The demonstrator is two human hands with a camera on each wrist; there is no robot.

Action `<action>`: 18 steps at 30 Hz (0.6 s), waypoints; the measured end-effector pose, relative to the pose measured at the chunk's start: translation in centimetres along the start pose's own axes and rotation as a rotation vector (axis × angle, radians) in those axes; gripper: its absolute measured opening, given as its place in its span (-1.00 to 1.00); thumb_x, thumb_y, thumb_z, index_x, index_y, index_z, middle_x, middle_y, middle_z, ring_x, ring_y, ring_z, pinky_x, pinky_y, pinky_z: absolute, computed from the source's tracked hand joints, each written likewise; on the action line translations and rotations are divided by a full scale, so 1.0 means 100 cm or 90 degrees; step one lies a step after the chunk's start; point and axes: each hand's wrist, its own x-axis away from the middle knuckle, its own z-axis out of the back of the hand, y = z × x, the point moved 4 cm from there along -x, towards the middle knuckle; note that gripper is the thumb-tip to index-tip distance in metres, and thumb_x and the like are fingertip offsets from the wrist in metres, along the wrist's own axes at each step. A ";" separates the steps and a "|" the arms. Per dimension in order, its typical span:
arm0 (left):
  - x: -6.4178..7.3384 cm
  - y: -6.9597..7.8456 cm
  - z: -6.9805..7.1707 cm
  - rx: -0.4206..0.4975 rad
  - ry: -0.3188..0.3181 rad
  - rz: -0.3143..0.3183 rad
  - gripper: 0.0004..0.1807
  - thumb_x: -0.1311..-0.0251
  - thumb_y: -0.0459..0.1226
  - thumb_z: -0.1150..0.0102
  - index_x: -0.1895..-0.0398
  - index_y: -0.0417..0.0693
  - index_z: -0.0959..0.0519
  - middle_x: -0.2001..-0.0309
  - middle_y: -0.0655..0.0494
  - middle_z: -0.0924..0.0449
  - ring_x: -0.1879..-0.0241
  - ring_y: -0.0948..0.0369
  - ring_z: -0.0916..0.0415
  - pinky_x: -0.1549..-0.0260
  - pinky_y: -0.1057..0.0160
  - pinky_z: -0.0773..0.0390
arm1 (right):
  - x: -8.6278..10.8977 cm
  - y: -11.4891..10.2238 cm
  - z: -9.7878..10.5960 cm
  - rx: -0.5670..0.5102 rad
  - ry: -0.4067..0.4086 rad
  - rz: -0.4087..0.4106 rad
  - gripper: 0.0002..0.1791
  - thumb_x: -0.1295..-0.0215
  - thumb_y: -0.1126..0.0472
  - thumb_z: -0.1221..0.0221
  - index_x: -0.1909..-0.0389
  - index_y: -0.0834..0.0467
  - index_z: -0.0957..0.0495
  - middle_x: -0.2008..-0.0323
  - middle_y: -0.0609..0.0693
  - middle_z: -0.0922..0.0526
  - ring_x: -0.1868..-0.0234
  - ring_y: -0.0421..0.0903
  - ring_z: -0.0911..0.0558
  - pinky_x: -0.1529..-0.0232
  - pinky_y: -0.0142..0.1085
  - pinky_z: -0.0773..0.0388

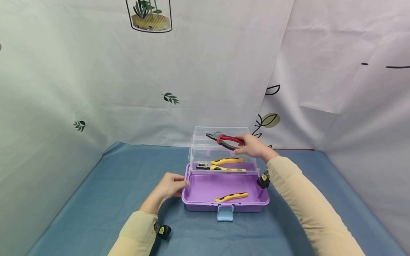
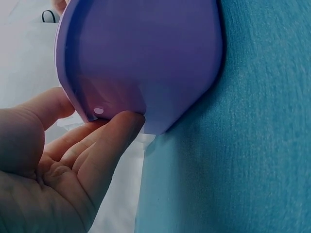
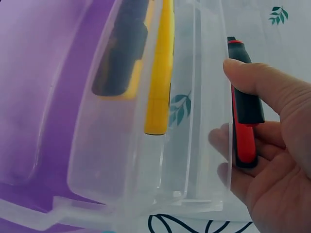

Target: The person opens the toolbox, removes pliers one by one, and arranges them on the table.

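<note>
My left hand (image 1: 171, 185) grips the left end of a purple toolbox (image 1: 205, 185), thumb at its rim and fingers against the outer wall (image 2: 146, 53). High over the back of the box, my right hand (image 1: 254, 146) holds red-and-black combination pliers (image 1: 232, 139) by the handles, with the jaws pointing left. In the right wrist view, the handle ends (image 3: 247, 143) lie between thumb and fingers, beside the clear plastic tray (image 3: 209, 160). Yellow-and-black pliers (image 1: 228, 160) lie in the clear tray section. A yellow-and-black handled tool (image 1: 235, 196) lies on the box's floor near the front.
The toolbox's clear upper part (image 1: 221, 128) stands raised at the back. A light blue latch (image 1: 225, 213) hangs open at the front. Blue cloth (image 1: 128, 177) covers the table, and a pale printed curtain (image 1: 208, 71) hangs behind it.
</note>
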 end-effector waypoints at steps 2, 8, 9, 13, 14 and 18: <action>0.001 0.000 0.001 -0.003 0.004 0.001 -0.66 -0.13 -0.38 -0.19 0.05 -0.44 -0.58 0.21 -0.25 -0.68 0.30 0.11 -0.66 0.39 0.14 -0.73 | 0.000 0.000 -0.001 0.009 0.009 0.008 -0.16 -0.15 0.04 -0.30 -0.37 0.29 -0.19 -0.08 0.25 -0.52 0.12 0.01 -0.54 0.13 -0.11 -0.54; 0.002 -0.003 0.001 -0.007 0.008 0.005 -0.66 -0.13 -0.36 -0.20 0.05 -0.42 -0.58 0.20 -0.23 -0.68 0.27 0.12 -0.65 0.39 0.14 -0.73 | 0.002 0.003 -0.007 0.035 0.038 0.025 -0.17 -0.17 -0.05 -0.27 -0.37 0.25 -0.21 0.02 0.19 -0.55 0.27 -0.05 -0.46 0.30 -0.23 -0.41; 0.002 -0.004 0.001 -0.006 0.004 0.004 -0.66 -0.14 -0.36 -0.19 0.05 -0.43 -0.58 0.19 -0.25 -0.67 0.27 0.11 -0.65 0.38 0.14 -0.73 | 0.002 0.003 -0.007 0.034 0.044 0.027 -0.17 -0.17 -0.05 -0.27 -0.37 0.25 -0.21 0.04 0.19 -0.55 0.27 -0.05 -0.45 0.31 -0.23 -0.40; 0.001 -0.004 0.001 0.013 -0.007 0.001 -0.64 -0.14 -0.37 -0.18 0.03 -0.46 -0.56 0.17 -0.30 -0.66 0.25 0.10 -0.66 0.37 0.13 -0.73 | 0.005 0.004 -0.009 0.022 0.064 0.034 -0.18 -0.18 -0.06 -0.25 -0.37 0.24 -0.21 0.03 0.20 -0.53 0.23 -0.01 -0.46 0.28 -0.20 -0.43; 0.001 -0.005 0.001 0.016 -0.011 -0.001 -0.63 -0.14 -0.37 -0.17 0.02 -0.46 -0.55 0.16 -0.31 -0.65 0.24 0.10 -0.65 0.36 0.14 -0.73 | 0.006 0.004 -0.010 0.017 0.069 0.036 -0.18 -0.19 -0.06 -0.25 -0.37 0.24 -0.21 -0.01 0.22 -0.52 0.18 0.00 -0.49 0.24 -0.18 -0.48; -0.001 -0.005 0.001 0.024 -0.018 -0.006 -0.62 -0.15 -0.37 -0.16 0.00 -0.46 -0.54 0.15 -0.31 -0.65 0.24 0.11 -0.65 0.34 0.14 -0.73 | 0.010 0.006 -0.010 -0.011 0.081 0.030 -0.17 -0.19 -0.05 -0.24 -0.39 0.23 -0.18 -0.14 0.27 -0.44 -0.03 0.11 -0.51 0.04 -0.01 -0.55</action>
